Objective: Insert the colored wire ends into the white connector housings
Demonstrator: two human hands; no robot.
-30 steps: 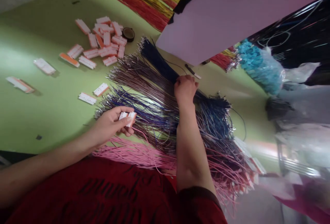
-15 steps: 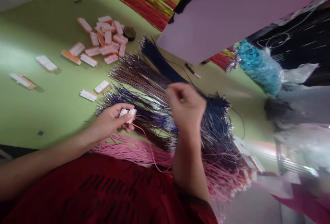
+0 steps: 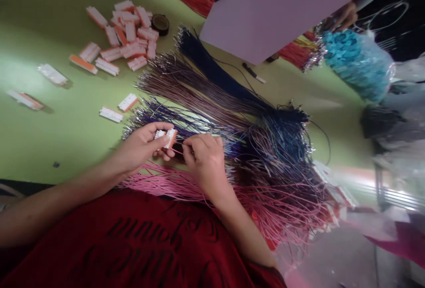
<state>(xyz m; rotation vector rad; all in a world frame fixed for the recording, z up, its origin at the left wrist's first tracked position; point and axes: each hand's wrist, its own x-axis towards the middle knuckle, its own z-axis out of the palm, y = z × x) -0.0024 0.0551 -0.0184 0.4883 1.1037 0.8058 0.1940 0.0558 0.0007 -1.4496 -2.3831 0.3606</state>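
My left hand (image 3: 149, 144) is closed on two small white-and-orange connector housings (image 3: 170, 138), held side by side between thumb and fingers. A pink wire runs out of the housings to the right, partly hidden by the other hand. My right hand (image 3: 206, 157) is just right of the housings, thumb and fingertips pinched on a thin wire whose dark end points toward them. Under both hands lie bundles of blue-purple wires (image 3: 166, 113) and brown wires (image 3: 192, 91) with metal-tipped ends. Pink wires (image 3: 156, 179) spread nearest my body.
Loose connector housings (image 3: 131, 31) lie heaped at the upper left beside a roll of tape (image 3: 160, 24). A dark-handled tool (image 3: 249, 70) sits beyond the navy wires (image 3: 212, 75). A purple sheet (image 3: 259, 13) overhangs the far side. Another person's hand (image 3: 347, 16) is near a bag of blue pieces (image 3: 360, 64).
My right hand has come down and left from above the wires to beside the housings. My left hand keeps its hold. The view has shifted slightly.
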